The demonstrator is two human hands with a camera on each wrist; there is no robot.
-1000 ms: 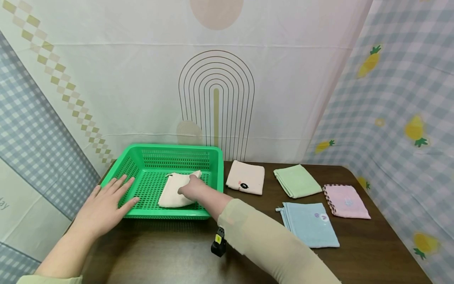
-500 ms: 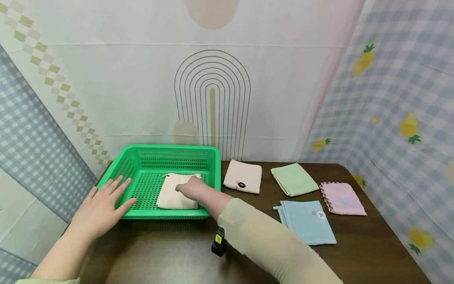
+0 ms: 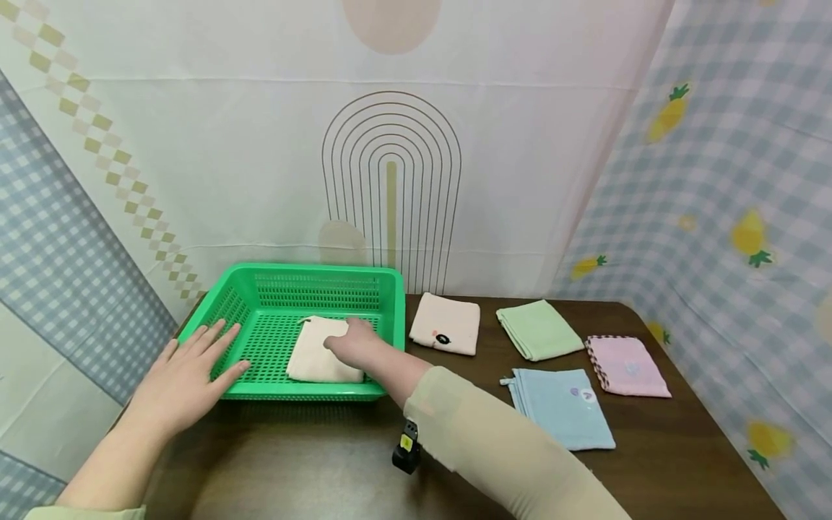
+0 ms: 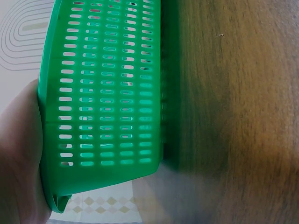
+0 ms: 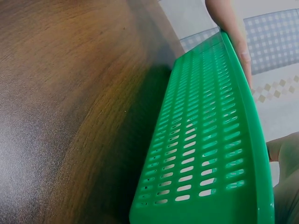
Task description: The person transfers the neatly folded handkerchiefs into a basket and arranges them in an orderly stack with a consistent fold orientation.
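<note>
A folded cream towel [image 3: 318, 352] with a hanging loop lies flat on the floor of the green plastic basket [image 3: 312, 391]. My right hand [image 3: 360, 345] is over the right side of this towel, thumb spread to the left. Its other fingers are hidden, so I cannot tell whether they grip the cloth. My left hand [image 3: 188, 386] rests with straight, spread fingers [image 3: 217, 347] on the basket's left front corner. In the left wrist view, the left hand [image 4: 18, 158] lies along the rim beside the slotted wall.
Right of the basket on the brown table [image 3: 292, 462] lie folded towels: cream with a black patch [image 3: 448, 323], light green [image 3: 541, 331], light blue [image 3: 564, 409] and pink with a checked edge [image 3: 627, 366]. Patterned cloth hangs behind. A small black camera [image 3: 406, 449] sits under the right wrist.
The cream towel's raised far right corner has come down, and the towel now lies flatter under my right hand. My left hand stays on the basket. The head view has shifted slightly.
</note>
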